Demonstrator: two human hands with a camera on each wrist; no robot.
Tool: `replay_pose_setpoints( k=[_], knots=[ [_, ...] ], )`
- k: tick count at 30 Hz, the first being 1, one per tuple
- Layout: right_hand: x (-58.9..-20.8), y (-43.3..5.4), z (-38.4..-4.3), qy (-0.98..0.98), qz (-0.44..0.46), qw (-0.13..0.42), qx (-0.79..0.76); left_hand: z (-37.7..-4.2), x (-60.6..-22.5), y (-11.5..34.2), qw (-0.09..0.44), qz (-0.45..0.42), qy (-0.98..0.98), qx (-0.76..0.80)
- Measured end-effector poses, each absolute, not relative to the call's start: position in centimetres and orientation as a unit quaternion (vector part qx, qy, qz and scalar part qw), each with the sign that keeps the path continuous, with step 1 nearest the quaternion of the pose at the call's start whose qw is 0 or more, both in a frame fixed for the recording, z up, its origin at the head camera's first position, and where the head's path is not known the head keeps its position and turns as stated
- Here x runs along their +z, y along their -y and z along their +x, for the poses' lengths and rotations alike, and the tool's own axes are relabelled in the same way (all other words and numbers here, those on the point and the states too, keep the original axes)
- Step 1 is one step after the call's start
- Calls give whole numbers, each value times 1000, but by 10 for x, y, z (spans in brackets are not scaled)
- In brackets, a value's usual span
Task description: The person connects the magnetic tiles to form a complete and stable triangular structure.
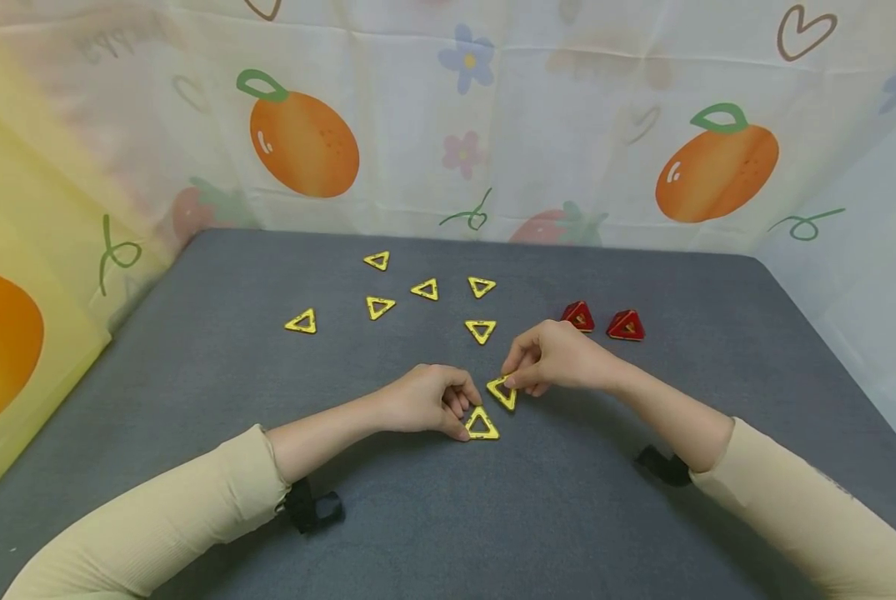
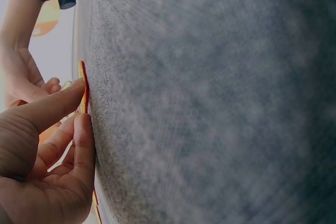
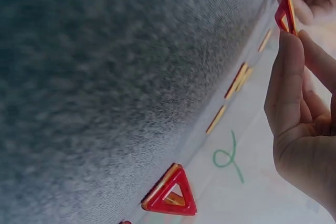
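Two hollow triangular tiles, yellow on top with red sides, are held close together at the table's middle. The left hand [image 1: 425, 402] pinches one triangular tile [image 1: 483, 436] at its left side, thumb and fingertips on the edge. In the left wrist view this tile [image 2: 84, 72] appears edge-on, low over the table. The right hand [image 1: 563, 357] pinches the other triangular tile [image 1: 501, 397] between thumb and fingers, tilted, just above and right of the first. Its red face shows in the right wrist view, where the tile [image 3: 281, 10] stands beyond the fingertips.
Several loose yellow triangular tiles lie flat farther back, the nearest tile [image 1: 481, 322] just beyond the hands. Two red pyramids, one pyramid [image 1: 626, 326] right of the other pyramid [image 1: 578, 315], stand behind the right hand. A patterned curtain [image 1: 410, 108] hangs behind the grey table [image 1: 448, 517].
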State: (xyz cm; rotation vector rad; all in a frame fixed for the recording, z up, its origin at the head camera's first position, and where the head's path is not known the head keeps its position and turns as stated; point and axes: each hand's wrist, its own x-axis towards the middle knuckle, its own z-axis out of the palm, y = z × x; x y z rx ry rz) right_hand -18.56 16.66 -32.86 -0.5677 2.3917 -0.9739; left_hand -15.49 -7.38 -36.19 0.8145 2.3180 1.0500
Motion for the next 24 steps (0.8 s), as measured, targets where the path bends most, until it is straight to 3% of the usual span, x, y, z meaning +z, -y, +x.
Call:
replay_pose_setpoints(
  k=[24],
  knots=[
    [-341, -162, -164, -874, -229, 240, -355, -156, -363, 73, 225, 305, -843, 382]
  ],
)
